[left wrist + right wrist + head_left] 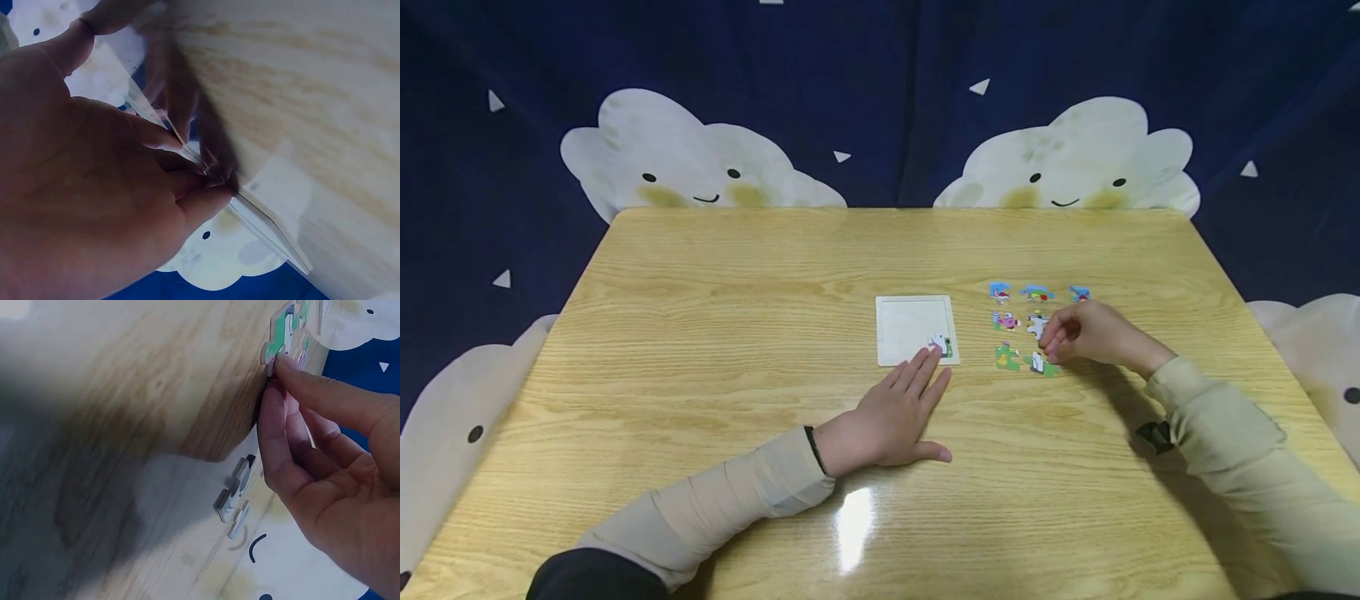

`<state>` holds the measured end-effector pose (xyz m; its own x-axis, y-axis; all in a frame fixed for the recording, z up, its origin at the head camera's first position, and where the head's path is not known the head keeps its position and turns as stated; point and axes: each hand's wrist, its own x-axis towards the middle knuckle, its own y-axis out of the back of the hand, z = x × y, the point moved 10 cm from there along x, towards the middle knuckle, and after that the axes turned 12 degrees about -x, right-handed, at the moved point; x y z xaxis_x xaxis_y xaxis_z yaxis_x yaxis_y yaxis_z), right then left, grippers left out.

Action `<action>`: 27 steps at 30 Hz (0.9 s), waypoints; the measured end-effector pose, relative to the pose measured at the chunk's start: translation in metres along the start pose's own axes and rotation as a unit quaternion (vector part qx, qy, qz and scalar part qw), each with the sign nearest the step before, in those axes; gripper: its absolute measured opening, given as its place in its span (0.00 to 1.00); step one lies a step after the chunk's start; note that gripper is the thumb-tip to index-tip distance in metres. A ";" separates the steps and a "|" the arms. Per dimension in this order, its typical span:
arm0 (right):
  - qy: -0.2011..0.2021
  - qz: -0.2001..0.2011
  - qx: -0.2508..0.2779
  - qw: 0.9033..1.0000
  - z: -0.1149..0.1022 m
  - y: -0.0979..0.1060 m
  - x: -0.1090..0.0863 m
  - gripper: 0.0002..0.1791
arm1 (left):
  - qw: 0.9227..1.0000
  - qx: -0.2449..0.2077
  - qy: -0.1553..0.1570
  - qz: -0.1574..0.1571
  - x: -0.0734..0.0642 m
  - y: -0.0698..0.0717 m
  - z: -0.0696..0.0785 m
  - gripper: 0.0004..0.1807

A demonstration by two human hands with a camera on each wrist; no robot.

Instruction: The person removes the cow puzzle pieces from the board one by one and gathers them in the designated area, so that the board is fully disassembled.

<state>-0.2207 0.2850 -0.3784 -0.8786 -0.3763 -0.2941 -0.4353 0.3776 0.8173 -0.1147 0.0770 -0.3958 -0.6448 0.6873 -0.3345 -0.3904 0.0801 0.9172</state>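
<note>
My left hand (pixel 898 417) lies with fingers spread and straight, its fingertips on the near edge of a white square puzzle tray (pixel 901 318). One puzzle piece (pixel 938 340) with white and green on it sits in the tray's near right corner, beside those fingertips. To the right, my right hand (pixel 1086 333) has its fingers bent over the loose pieces. In the right wrist view, its thumb and fingertips pinch the edge of a green and white puzzle piece (pixel 281 334), the near one of the group.
Several other loose pieces lie in rough rows right of the tray, among them a pink one (pixel 1006 321), a green one (pixel 1007 357) and a blue one (pixel 1000 292). The wooden table (pixel 715 333) ends at a dark blue cloud-printed curtain (pixel 880 100).
</note>
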 end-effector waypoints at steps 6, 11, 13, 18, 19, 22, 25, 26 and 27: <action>0.003 0.005 -0.004 1.000 -0.003 0.000 0.000 0.07 | 1.000 -0.005 -0.002 0.006 -0.001 0.002 0.000 0.54; 0.001 0.007 -0.011 1.000 -0.003 0.002 -0.001 0.08 | 1.000 -0.011 -0.007 0.010 -0.002 0.004 0.002 0.54; 0.003 0.011 -0.013 1.000 -0.006 0.004 -0.001 0.08 | 1.000 -0.009 -0.007 0.009 -0.002 0.004 0.002 0.54; 0.011 0.018 0.001 1.000 -0.021 0.009 0.004 0.06 | 1.000 -0.008 -0.006 0.008 -0.002 0.003 0.001 0.55; 0.013 0.018 0.007 1.000 -0.026 0.009 0.007 0.06 | 1.000 -0.008 -0.005 0.008 -0.002 0.003 0.001 0.55; 0.019 0.014 0.031 0.999 -0.041 0.007 0.017 0.06 | 1.000 -0.009 -0.005 0.009 -0.002 0.003 0.001 0.55; 0.036 0.008 0.043 0.998 -0.058 0.000 0.031 0.05 | 1.000 -0.006 -0.004 0.009 -0.001 0.004 0.001 0.55; 0.042 0.008 0.041 0.998 -0.063 -0.002 0.036 0.05 | 1.000 -0.004 -0.004 0.009 -0.001 0.003 0.001 0.55; 0.048 0.007 0.044 0.998 -0.069 -0.005 0.041 0.05 | 1.000 -0.003 -0.004 0.008 -0.001 0.003 0.001 0.55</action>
<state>-0.2414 0.2094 -0.3601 -0.8634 -0.4487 -0.2306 -0.4424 0.4540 0.7734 -0.1147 0.0777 -0.3925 -0.6455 0.6947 -0.3174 -0.3833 0.0648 0.9213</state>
